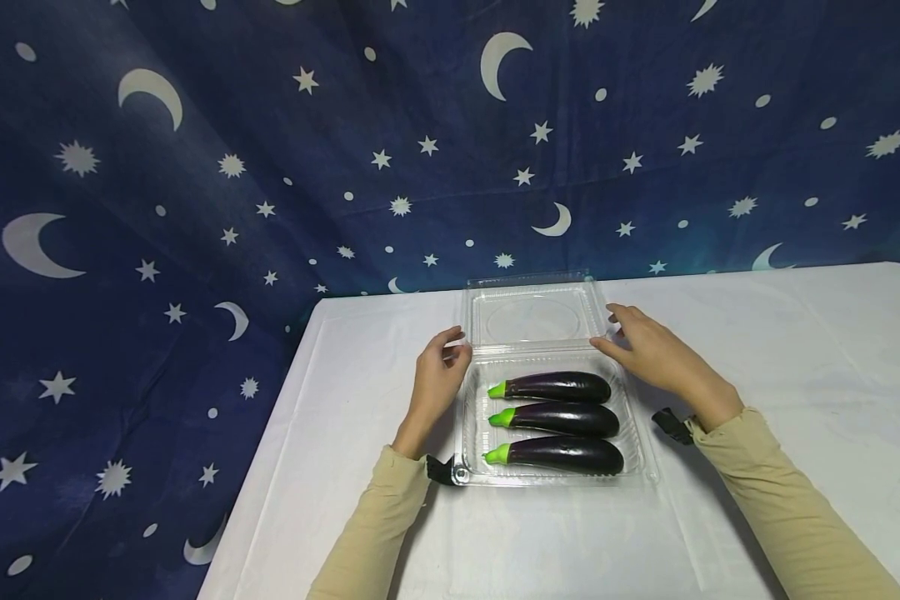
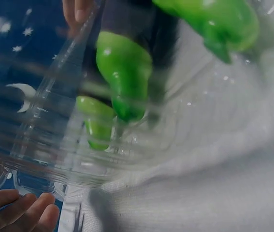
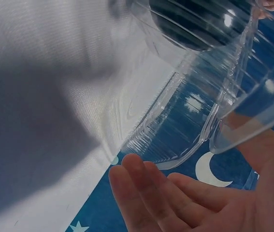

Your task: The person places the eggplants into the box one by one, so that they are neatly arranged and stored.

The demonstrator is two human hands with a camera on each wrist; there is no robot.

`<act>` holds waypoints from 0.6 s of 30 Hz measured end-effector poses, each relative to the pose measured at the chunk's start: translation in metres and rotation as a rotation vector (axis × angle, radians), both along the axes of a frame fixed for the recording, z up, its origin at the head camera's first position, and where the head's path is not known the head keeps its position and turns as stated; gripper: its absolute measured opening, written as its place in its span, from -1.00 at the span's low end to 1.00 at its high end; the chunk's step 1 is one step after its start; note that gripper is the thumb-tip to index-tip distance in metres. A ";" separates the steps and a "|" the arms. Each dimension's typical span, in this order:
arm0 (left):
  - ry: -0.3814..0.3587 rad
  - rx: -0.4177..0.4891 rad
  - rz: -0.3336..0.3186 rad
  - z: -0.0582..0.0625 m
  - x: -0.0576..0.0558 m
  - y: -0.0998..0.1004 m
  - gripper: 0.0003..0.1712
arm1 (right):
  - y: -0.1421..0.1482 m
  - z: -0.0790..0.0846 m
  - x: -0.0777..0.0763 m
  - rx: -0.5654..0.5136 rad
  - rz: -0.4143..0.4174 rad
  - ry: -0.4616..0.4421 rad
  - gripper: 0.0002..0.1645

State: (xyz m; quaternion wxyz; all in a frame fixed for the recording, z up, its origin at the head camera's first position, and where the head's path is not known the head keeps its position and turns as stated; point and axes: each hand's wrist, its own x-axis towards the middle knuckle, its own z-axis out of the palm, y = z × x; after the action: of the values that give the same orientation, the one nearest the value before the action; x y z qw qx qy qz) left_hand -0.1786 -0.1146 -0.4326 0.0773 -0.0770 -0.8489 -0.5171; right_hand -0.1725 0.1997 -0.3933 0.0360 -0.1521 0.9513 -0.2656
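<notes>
A clear plastic clamshell container (image 1: 637, 417) lies on the table with its lid (image 1: 534, 321) tipped back, away from the person. In its base are three eggplants, a back one (image 1: 570, 386), a middle one (image 1: 570, 419) and a front one (image 1: 573, 455), their green stem ends pointing left. My left hand (image 1: 437, 375) is at the left side by the hinge, fingers loosely bent. At the opposite side, my right hand (image 1: 656, 348) has its thumb right at the lid's near corner. Straight fingers (image 3: 144, 188) show beside the clear plastic in the right wrist view.
White cloth covers the table (image 1: 780, 375), which extends to both sides of the container. A dark blue curtain (image 1: 435, 108) with moons and stars hangs behind the table and down its left side. Black straps (image 1: 672, 425) sit at the wrists.
</notes>
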 end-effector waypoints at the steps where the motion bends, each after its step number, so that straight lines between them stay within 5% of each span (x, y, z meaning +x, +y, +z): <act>1: 0.003 0.001 0.000 0.000 0.000 0.000 -0.51 | 0.000 0.000 0.000 0.000 -0.001 -0.001 -0.12; 18: 0.050 0.055 0.020 0.000 -0.002 0.002 -0.52 | 0.002 0.001 0.000 -0.026 -0.011 0.013 -0.16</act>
State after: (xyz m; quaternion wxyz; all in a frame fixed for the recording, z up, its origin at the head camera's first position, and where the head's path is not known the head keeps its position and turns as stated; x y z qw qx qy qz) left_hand -0.1801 -0.1124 -0.4322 0.1056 -0.0793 -0.8329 -0.5375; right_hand -0.1728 0.2017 -0.3924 0.0266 -0.1491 0.9488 -0.2771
